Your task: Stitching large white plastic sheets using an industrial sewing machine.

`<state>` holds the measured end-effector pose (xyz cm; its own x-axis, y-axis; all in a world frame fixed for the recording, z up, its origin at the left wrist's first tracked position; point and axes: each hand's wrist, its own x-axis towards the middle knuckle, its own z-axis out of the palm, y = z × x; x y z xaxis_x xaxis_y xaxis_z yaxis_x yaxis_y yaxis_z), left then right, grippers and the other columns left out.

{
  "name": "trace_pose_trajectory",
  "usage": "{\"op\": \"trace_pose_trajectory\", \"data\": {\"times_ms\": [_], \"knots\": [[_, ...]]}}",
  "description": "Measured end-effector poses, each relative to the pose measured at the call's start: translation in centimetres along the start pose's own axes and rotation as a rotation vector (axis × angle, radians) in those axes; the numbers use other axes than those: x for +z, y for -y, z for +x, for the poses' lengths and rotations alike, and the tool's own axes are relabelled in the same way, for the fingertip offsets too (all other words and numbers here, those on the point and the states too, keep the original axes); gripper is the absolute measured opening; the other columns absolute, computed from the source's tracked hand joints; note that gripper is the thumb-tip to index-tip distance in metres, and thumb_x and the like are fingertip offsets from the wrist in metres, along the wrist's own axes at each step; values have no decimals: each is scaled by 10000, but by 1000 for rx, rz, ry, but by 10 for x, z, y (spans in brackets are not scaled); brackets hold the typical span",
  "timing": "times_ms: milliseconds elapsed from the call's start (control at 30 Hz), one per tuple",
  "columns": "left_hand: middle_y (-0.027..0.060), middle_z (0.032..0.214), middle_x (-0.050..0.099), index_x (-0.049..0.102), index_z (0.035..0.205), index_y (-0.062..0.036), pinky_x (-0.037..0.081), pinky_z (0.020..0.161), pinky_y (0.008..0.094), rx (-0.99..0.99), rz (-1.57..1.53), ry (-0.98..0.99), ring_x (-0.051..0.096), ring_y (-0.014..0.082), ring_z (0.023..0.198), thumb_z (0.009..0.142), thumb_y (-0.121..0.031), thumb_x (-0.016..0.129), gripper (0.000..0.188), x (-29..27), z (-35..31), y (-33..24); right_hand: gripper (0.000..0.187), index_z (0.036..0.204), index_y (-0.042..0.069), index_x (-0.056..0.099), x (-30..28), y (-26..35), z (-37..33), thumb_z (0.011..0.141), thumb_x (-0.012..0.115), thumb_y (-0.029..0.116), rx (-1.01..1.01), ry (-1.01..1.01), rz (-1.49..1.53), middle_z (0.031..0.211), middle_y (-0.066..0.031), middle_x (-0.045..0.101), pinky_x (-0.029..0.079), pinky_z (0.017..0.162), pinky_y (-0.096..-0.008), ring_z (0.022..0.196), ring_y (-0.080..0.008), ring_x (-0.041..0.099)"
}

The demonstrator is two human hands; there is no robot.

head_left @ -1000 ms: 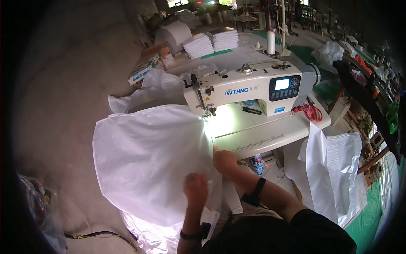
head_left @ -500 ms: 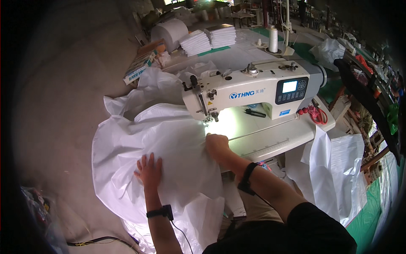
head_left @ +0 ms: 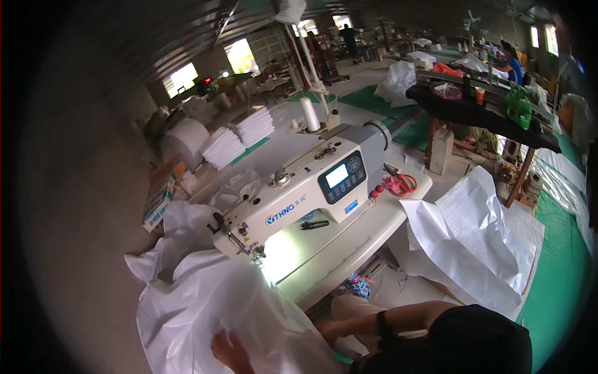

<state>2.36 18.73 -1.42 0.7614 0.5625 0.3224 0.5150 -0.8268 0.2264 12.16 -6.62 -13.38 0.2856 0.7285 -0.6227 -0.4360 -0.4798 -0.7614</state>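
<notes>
From where I stand, the big white sheet (head_left: pixel 199 299) lies in loose folds over the left end of the desk (head_left: pixel 374 232), its upper part reaching the needle end of the sewing machine (head_left: pixel 299 193), the rest sagging toward the person's lap. The left hand (head_left: pixel 232 353) is low on the sheet, its fingers partly bent; I can't tell whether they pinch the cloth or just press on it. The right hand (head_left: pixel 329 330) is down by the sheet's near right edge, below the desk, its fingers too dim for me to say how open they are or whether they grip anything.

As for progress, I'd judge this piece unfinished, since it isn't clear of the machine. No stitching shows, so how much is sewn I can't say. More white sheets (head_left: pixel 476 230) lie loose on the right, perhaps waiting, while two neat white stacks (head_left: pixel 223 148) stand beyond the machine; whether those are finished, I can't tell. Red-handled scissors (head_left: pixel 408 184) lie unused on the desk.
</notes>
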Motion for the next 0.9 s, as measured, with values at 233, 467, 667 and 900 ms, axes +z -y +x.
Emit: {"op": "trace_pose_trajectory", "data": {"times_ms": [233,467,667,900], "knots": [[184,1027,612,663,1028,-57,450,789,480,174,-20,-381,567,341,930,849,-306,610,311,-47,-93,-54,582,1222,38,541,-2,40,41,828,571,465,-218,-152,-218,1081,-136,598,431,831,-338,987,-186,546],[88,1247,536,603,1148,-154,217,1005,596,257,368,-605,357,361,1257,903,-404,487,369,-100,-74,-76,588,1218,40,541,3,60,54,824,581,474,-230,-175,-300,1083,-122,596,434,820,-328,979,-174,545],[64,1301,499,565,1188,-177,194,1011,611,814,224,-618,337,360,1272,923,-409,425,379,-117,-25,-65,593,1215,42,541,1,60,63,820,589,481,-212,-172,-315,1086,-110,594,438,811,-320,971,-163,544],[173,1262,503,543,1223,-100,293,998,521,295,92,-206,436,370,1166,927,-337,455,390,-85,44,70,599,1212,45,541,18,55,55,816,599,490,-223,-113,-365,1088,-96,592,441,800,-310,963,-151,542]]}}
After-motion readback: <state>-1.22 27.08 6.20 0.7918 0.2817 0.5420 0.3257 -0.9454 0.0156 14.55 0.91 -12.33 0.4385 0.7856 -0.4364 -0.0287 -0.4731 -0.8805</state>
